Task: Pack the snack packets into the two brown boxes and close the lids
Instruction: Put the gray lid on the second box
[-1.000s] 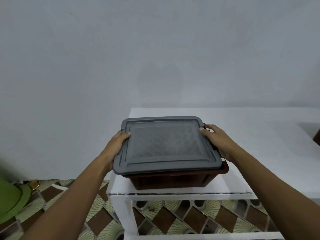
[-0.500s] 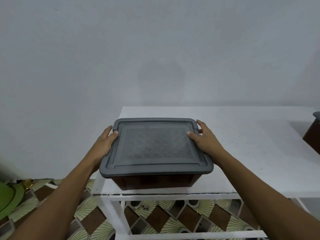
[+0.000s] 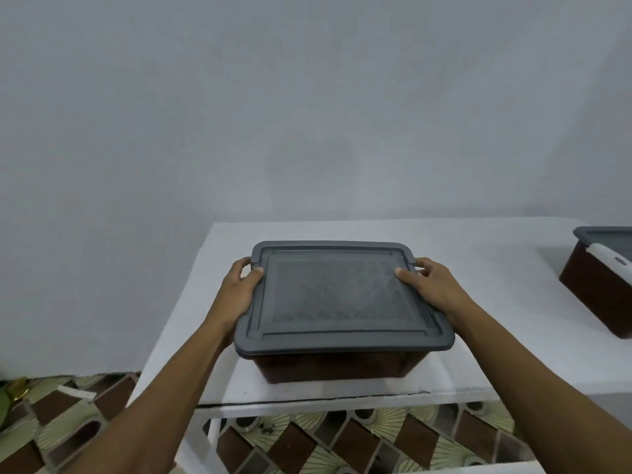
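Box of dark brown plastic (image 3: 328, 366) stands on the white worktop (image 3: 496, 302). A grey lid (image 3: 338, 295) lies flat over it and covers the whole opening, so what is inside the box is hidden. The lid has a raised frame and a fine diamond pattern in the middle; I cannot make out any letters on it.

The left hand (image 3: 239, 292) is at the left side of this box. Its thumb lies on top of the lid near the far left corner, and its fingers are curled round the lid's edge. The right hand (image 3: 434, 285) is at the right side of the box in the same manner (thumb on the lid's top, the other fingers bent round the edge near the far right corner). Both hands grip the lid.

To the right of this box, well apart from it on the same worktop, a second brown box (image 3: 595, 295) is cut by the picture's border. It carries a second lid (image 3: 605, 236), also grey, with a white latch (image 3: 607, 256) just under the lid's edge. The dark mark on the latch is too small to read, and the contents are hidden here too.

Below the first box, under the worktop, floor tiles (image 3: 342, 439) show brown squares and cream fans. Behind the box rises a plain pale wall (image 3: 307, 97).
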`<state>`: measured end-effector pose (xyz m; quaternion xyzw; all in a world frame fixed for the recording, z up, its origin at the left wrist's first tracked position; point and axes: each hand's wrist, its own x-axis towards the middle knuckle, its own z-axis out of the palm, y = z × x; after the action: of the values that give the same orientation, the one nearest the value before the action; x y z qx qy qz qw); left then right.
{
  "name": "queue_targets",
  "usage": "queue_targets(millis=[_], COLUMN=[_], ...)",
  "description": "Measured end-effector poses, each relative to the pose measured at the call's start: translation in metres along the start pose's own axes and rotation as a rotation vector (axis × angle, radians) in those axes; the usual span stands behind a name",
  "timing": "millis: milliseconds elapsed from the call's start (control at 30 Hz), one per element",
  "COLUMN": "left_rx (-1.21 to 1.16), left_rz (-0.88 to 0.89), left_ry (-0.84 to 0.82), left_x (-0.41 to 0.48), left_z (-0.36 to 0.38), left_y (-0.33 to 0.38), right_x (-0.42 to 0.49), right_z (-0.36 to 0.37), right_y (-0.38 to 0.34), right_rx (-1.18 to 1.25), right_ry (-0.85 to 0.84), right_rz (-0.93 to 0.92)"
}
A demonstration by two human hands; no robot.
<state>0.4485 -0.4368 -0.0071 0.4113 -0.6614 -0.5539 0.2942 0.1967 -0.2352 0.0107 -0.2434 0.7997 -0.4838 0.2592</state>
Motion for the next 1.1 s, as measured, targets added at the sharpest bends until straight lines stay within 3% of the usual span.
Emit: queue_targets(millis=[200, 367, 467, 733, 933, 1100], left_rx=[0.048, 0.274, 0.260, 0.004, -0.035, -0.075], left_rz=[-0.007, 0.086, 0.112, -0.230, -0.293, -0.312], left_ry=[-0.055, -0.098, -0.080, 0.022, 0.040, 0.047], left_x=[0.007, 0.021, 0.017, 0.026, 0.025, 0.027], left_z=[0.089, 0.115, 0.118, 0.122, 0.128, 0.125], left_y=[0.026, 0.045, 0.052, 0.082, 0.090, 0.100], right_x=[0.020, 0.031, 0.036, 0.061, 0.055, 0.049], right_z=[-0.082, -0.104, -0.104, -0.132, -0.135, -0.136], right_y=[0.022, 0.033, 0.033, 0.011, 0.006, -0.003], right_rx=[-0.088, -0.113, -0.136, -0.032, 0.028, 0.025], right_ry=[0.089, 0.139, 0.107, 0.103, 0.096, 0.106], right_rz=[0.035, 0.002, -0.012, 0.199, 0.333, 0.339])
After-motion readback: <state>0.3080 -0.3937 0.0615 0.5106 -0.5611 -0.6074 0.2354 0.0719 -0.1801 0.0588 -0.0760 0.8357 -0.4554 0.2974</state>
